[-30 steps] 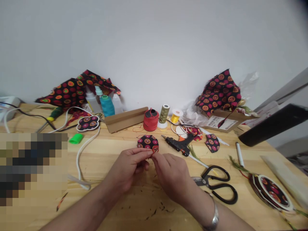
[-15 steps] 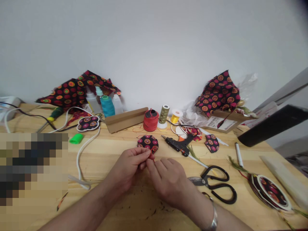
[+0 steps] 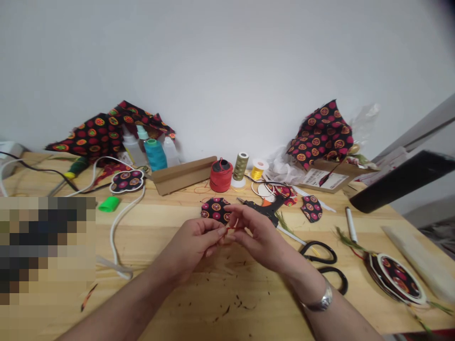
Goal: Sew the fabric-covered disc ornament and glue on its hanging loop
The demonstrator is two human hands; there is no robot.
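Note:
A thin red cord (image 3: 232,228) stretches across the small gap between my two hands above the middle of the table. My left hand (image 3: 204,237) is closed, pinching the cord between thumb and forefinger. The other side of the cord runs into my right hand (image 3: 259,237), whose fingers curl around it with the thumb below; its exact end is hidden. Just behind the fingertips lies a patterned dark fabric piece (image 3: 214,208) with a scalloped edge, partly covered by my right hand. A spool of red cord (image 3: 221,177) stands farther back.
Black-handled scissors (image 3: 322,253) lie partly under my right forearm. A glue gun (image 3: 273,208) rests behind my right hand. Thread spools (image 3: 241,166), a cardboard tray (image 3: 186,176) and bottles (image 3: 171,154) line the wall. A white cable (image 3: 113,232) curves at left; a round fabric-covered piece (image 3: 398,277) lies at right.
My right hand has turned and lifted, its fingers opening from a tight curl beside the left, so the red cord now shows between the hands. My left hand keeps its pinch.

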